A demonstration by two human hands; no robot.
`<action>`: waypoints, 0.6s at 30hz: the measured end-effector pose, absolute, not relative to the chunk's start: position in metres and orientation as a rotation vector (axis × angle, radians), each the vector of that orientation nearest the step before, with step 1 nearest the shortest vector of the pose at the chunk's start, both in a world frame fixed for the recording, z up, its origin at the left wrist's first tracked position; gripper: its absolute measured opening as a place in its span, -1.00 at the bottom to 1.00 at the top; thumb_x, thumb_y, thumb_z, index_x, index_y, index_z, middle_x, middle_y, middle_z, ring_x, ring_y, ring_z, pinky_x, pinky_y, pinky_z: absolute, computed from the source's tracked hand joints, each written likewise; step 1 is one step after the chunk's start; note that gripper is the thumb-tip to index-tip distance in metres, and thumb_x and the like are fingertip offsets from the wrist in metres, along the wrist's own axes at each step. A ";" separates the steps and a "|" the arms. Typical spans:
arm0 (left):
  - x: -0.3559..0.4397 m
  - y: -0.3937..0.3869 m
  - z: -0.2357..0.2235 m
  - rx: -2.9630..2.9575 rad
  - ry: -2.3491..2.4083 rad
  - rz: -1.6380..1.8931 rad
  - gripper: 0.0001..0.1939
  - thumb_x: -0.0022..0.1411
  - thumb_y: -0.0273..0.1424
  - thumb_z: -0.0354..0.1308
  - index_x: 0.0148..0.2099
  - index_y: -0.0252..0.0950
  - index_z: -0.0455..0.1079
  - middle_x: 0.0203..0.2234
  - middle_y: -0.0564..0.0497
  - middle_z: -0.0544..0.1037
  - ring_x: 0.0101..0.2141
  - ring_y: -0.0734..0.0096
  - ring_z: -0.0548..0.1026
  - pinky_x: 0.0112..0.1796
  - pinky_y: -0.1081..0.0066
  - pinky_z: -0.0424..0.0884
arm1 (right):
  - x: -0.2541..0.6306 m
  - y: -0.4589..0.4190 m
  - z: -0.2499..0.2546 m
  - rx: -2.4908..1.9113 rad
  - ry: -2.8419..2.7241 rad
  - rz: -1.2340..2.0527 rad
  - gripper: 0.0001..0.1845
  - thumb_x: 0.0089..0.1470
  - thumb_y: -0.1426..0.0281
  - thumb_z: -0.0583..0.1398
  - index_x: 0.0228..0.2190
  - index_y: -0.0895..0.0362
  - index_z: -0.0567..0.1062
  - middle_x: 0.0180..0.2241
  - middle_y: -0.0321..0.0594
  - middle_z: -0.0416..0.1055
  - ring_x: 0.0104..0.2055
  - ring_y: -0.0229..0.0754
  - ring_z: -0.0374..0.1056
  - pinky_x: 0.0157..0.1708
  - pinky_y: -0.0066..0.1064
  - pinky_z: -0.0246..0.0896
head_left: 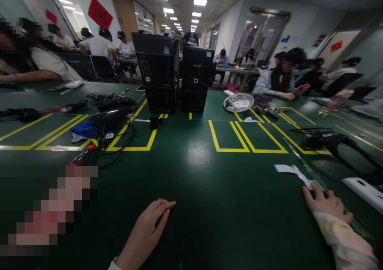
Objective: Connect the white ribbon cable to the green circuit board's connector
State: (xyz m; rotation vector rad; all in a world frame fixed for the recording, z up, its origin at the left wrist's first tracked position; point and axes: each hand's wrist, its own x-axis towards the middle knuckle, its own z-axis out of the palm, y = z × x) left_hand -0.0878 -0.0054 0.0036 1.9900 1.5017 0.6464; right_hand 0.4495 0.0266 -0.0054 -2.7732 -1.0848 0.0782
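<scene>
My left hand [151,226] rests on the green tabletop [194,198] in front of me, its fingers stretched out close together and nothing in them. At the right, my right hand [326,204] lies over a long, narrow green circuit board strip [312,170], with the fingers curled about it. A white ribbon cable [289,169] with a blue end runs from under those fingertips toward the left. Just beyond the right hand is a white, flat, rounded device [363,192]. The underside of the grip is hidden.
Two black computer towers [155,74] stand at the back middle. A white round grille [238,102] sits right of them. Left lie a black hair-dryer-like tool [109,118], cables and a red-and-black handle [83,155]. A black frame [332,140] is at right. A co-worker [279,76] sits opposite.
</scene>
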 end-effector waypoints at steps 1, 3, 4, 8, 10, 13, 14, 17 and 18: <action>-0.088 -0.005 0.003 1.988 1.496 0.642 -0.67 0.34 -0.33 -0.12 0.04 -0.11 0.38 -0.10 0.01 0.49 -0.12 0.32 0.48 -0.11 0.27 0.46 | 0.450 0.027 -0.005 -2.777 -1.093 0.085 -0.18 0.13 -0.07 -0.29 0.21 0.16 0.14 0.24 0.26 -0.10 0.25 0.37 -0.16 0.01 0.24 -0.24; -0.089 -0.006 0.002 1.979 1.494 0.625 -0.67 0.34 -0.32 -0.12 0.05 -0.10 0.37 -0.09 0.01 0.48 -0.10 0.32 0.47 -0.09 0.26 0.45 | 0.449 0.027 -0.003 -2.792 -1.094 0.101 -0.17 0.13 -0.08 -0.30 0.21 0.17 0.14 0.24 0.26 -0.10 0.25 0.36 -0.16 0.02 0.24 -0.24; -0.089 -0.006 0.002 1.973 1.497 0.614 -0.67 0.34 -0.32 -0.12 0.05 -0.10 0.37 -0.08 0.01 0.48 -0.09 0.31 0.47 -0.09 0.25 0.45 | 0.449 0.027 -0.002 -2.800 -1.091 0.106 -0.16 0.13 -0.08 -0.32 0.21 0.17 0.14 0.24 0.25 -0.09 0.25 0.35 -0.16 0.02 0.23 -0.23; -0.091 -0.006 -0.002 1.946 1.506 0.576 -0.66 0.34 -0.31 -0.13 0.06 -0.11 0.36 -0.07 0.00 0.46 -0.08 0.29 0.46 -0.08 0.22 0.44 | 0.450 0.030 0.000 -2.818 -1.087 0.116 -0.14 0.12 -0.08 -0.34 0.21 0.19 0.14 0.24 0.24 -0.09 0.25 0.35 -0.15 0.03 0.23 -0.19; -0.092 -0.005 -0.003 1.941 1.497 0.573 -0.66 0.35 -0.31 -0.13 0.07 -0.10 0.35 -0.06 -0.01 0.46 -0.08 0.29 0.45 -0.08 0.22 0.44 | 0.453 0.031 -0.002 -2.835 -1.074 0.116 -0.15 0.11 -0.08 -0.32 0.19 0.17 0.16 0.24 0.23 -0.08 0.25 0.34 -0.13 0.03 0.23 -0.17; -0.092 -0.005 -0.003 1.955 1.481 0.585 -0.66 0.35 -0.32 -0.14 0.08 -0.11 0.34 -0.06 -0.01 0.45 -0.07 0.30 0.44 -0.06 0.22 0.42 | 0.460 0.033 -0.005 -2.872 -1.045 0.130 -0.16 0.08 -0.10 -0.28 0.18 0.12 0.17 0.24 0.18 -0.06 0.25 0.32 -0.12 0.05 0.21 -0.16; -0.091 -0.005 -0.003 1.959 1.478 0.588 -0.66 0.35 -0.32 -0.14 0.08 -0.11 0.34 -0.06 -0.01 0.44 -0.07 0.31 0.44 -0.06 0.22 0.41 | 0.461 0.034 -0.006 -2.879 -1.042 0.137 -0.16 0.06 -0.11 -0.28 0.18 0.10 0.17 0.24 0.17 -0.06 0.25 0.32 -0.12 0.06 0.20 -0.16; -0.090 -0.006 0.000 1.957 1.481 0.587 -0.66 0.35 -0.32 -0.15 0.07 -0.12 0.34 -0.07 -0.02 0.45 -0.08 0.31 0.44 -0.06 0.23 0.42 | 0.465 0.034 -0.008 -2.881 -1.051 0.124 -0.11 0.03 -0.14 -0.32 0.17 0.11 0.18 0.23 0.15 -0.05 0.25 0.31 -0.12 0.08 0.19 -0.17; -0.090 -0.006 0.000 1.955 1.484 0.585 -0.66 0.35 -0.32 -0.14 0.07 -0.12 0.34 -0.07 -0.02 0.45 -0.08 0.31 0.44 -0.06 0.23 0.42 | 0.466 0.034 -0.009 -2.881 -1.048 0.114 -0.10 0.02 -0.15 -0.34 0.16 0.11 0.20 0.23 0.15 -0.05 0.25 0.30 -0.11 0.08 0.19 -0.17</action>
